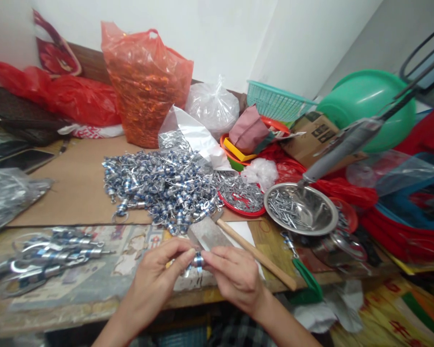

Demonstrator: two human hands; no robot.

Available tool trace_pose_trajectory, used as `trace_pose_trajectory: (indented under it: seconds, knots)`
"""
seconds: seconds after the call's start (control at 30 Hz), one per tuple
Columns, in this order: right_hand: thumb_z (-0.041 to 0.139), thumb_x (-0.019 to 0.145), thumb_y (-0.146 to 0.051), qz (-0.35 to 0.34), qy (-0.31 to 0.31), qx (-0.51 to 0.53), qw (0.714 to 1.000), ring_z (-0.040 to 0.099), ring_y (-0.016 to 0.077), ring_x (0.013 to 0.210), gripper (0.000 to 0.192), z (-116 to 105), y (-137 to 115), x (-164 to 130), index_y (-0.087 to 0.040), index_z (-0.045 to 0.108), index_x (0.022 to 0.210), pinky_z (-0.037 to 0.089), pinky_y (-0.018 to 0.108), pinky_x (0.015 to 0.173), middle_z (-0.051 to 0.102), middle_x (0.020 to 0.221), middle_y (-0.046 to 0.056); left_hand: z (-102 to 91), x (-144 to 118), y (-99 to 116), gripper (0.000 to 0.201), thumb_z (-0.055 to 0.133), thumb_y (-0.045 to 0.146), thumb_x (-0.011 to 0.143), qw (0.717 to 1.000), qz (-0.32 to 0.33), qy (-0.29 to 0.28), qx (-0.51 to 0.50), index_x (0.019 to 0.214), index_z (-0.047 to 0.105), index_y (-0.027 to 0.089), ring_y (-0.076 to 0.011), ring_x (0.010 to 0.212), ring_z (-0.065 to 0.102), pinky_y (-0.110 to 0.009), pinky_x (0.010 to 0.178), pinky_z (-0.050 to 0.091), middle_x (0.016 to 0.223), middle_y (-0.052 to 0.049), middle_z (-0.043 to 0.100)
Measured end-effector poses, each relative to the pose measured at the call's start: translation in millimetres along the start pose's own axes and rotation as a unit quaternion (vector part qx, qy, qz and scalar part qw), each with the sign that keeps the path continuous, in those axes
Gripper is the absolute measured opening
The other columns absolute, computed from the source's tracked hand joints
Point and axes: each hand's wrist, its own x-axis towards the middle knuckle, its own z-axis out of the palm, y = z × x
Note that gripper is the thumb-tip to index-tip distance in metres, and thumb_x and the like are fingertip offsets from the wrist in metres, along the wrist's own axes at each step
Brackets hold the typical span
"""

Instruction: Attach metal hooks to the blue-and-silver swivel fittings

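Observation:
My left hand (162, 272) and my right hand (235, 274) meet at the table's near edge, both pinching one small silver-and-blue metal fitting (198, 260) between their fingertips. Just behind them lies a hammer (238, 241) with a wooden handle pointing to the right. A big heap of the same silver-and-blue fittings (162, 185) covers the cardboard in the middle. More fittings (47, 255), blurred, lie at the left near edge.
A steel bowl of small metal pins (300, 208) and a red plate of metal bits (240, 195) sit to the right. Orange (144, 82) and red plastic bags, a teal basket (275, 101), a green basin (365, 103) and a green-handled screwdriver (304, 272) crowd the back and right.

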Motion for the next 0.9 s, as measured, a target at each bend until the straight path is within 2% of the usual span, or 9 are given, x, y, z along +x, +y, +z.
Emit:
trace_pose_trajectory:
  seconds: [0.23, 0.37, 0.47, 0.53, 0.6, 0.63, 0.7, 0.8, 0.9]
  knots:
    - [0.059, 0.075, -0.019, 0.146, 0.001, 0.060, 0.987, 0.059, 0.0148, 0.057, 0.019, 5.0, -5.0, 0.7, -0.022, 0.068, 0.091, 0.047, 0.023, 0.053, 0.066, 0.067, 0.004, 17.8, 0.9, -12.3, 0.022, 0.059, 0.038, 0.070, 0.982, -0.114, 0.078, -0.128, 0.074, 0.067, 0.017, -0.0187, 0.070, 0.062, -0.028, 0.067, 0.049, 0.072, -0.003, 0.070]
    - [0.064, 0.070, -0.023, 0.225, -0.001, 0.058, 0.973, 0.053, 0.0123, 0.047, 0.015, 5.3, -8.9, -3.9, -0.019, 0.071, 0.083, 0.041, 0.021, 0.044, 0.061, 0.054, 0.001, 28.7, -5.4, -18.0, 0.051, 0.069, 0.035, 0.061, 0.960, -0.142, 0.063, -0.234, 0.107, 0.054, 0.020, -0.0190, 0.083, 0.063, -0.027, 0.073, 0.052, 0.085, -0.003, 0.068]
    - [0.065, 0.070, -0.027, 0.257, -0.065, 0.093, 0.960, 0.055, 0.0111, 0.048, 0.014, -1.2, -3.4, -2.5, -0.021, 0.071, 0.082, 0.041, 0.019, 0.044, 0.063, 0.058, -0.001, 32.7, -6.8, -16.1, 0.063, 0.068, 0.035, 0.062, 0.950, -0.142, 0.058, -0.272, 0.118, 0.042, 0.020, -0.0182, 0.084, 0.063, -0.026, 0.073, 0.052, 0.080, -0.001, 0.066]
    - [0.062, 0.074, -0.030, 0.251, -0.112, 0.094, 0.957, 0.057, 0.0118, 0.053, 0.013, -9.5, 14.4, 4.4, -0.022, 0.071, 0.079, 0.043, 0.019, 0.047, 0.065, 0.061, -0.002, 34.3, -4.6, -15.3, 0.063, 0.065, 0.037, 0.065, 0.945, -0.154, 0.055, -0.282, 0.119, 0.038, 0.020, -0.0187, 0.080, 0.063, -0.028, 0.070, 0.053, 0.078, -0.002, 0.064]
    - [0.053, 0.080, -0.028, 0.258, -0.104, 0.016, 0.960, 0.061, 0.0137, 0.062, 0.018, -20.0, 46.2, 15.6, -0.022, 0.070, 0.081, 0.047, 0.021, 0.055, 0.067, 0.069, 0.000, 35.5, -0.9, -16.3, 0.065, 0.063, 0.037, 0.066, 0.942, -0.159, 0.036, -0.293, 0.121, 0.033, 0.020, -0.0197, 0.078, 0.063, -0.031, 0.066, 0.054, 0.080, -0.003, 0.063]
    - [0.047, 0.084, -0.023, 0.283, -0.062, -0.082, 0.954, 0.062, 0.0146, 0.073, 0.022, -25.3, 66.0, 21.8, -0.022, 0.068, 0.091, 0.048, 0.023, 0.064, 0.068, 0.082, 0.001, 36.0, 1.1, -17.5, 0.066, 0.063, 0.037, 0.066, 0.942, -0.157, 0.026, -0.296, 0.122, 0.032, 0.020, -0.0199, 0.076, 0.063, -0.031, 0.065, 0.054, 0.081, -0.003, 0.063]
    - [0.042, 0.083, -0.010, 0.330, -0.072, -0.232, 0.912, 0.059, 0.0174, 0.092, 0.031, -34.2, 107.0, 33.0, -0.022, 0.063, 0.102, 0.045, 0.028, 0.079, 0.065, 0.098, 0.006, 36.9, 4.5, -20.3, 0.066, 0.062, 0.037, 0.067, 0.942, -0.154, 0.007, -0.300, 0.122, 0.029, 0.020, -0.0198, 0.074, 0.063, -0.031, 0.063, 0.053, 0.080, -0.003, 0.061]
    - [0.051, 0.079, -0.009, 0.364, -0.122, -0.272, 0.883, 0.059, 0.0209, 0.090, 0.021, -38.1, 154.7, 41.7, -0.018, 0.065, 0.091, 0.044, 0.032, 0.080, 0.065, 0.092, 0.010, 38.0, 8.3, -24.1, 0.063, 0.059, 0.033, 0.069, 0.938, -0.159, -0.023, -0.308, 0.121, 0.027, 0.021, -0.0186, 0.070, 0.063, -0.029, 0.059, 0.051, 0.075, 0.000, 0.059]
    - [0.052, 0.084, -0.024, 0.375, -0.170, -0.286, 0.865, 0.057, 0.0181, 0.090, 0.019, -33.7, 176.4, 42.7, -0.016, 0.057, 0.100, 0.046, 0.035, 0.078, 0.058, 0.102, 0.008, 38.2, 12.4, -26.1, 0.059, 0.059, 0.028, 0.069, 0.932, -0.164, -0.041, -0.320, 0.119, 0.028, 0.022, -0.0158, 0.066, 0.062, -0.026, 0.056, 0.049, 0.073, 0.002, 0.056]
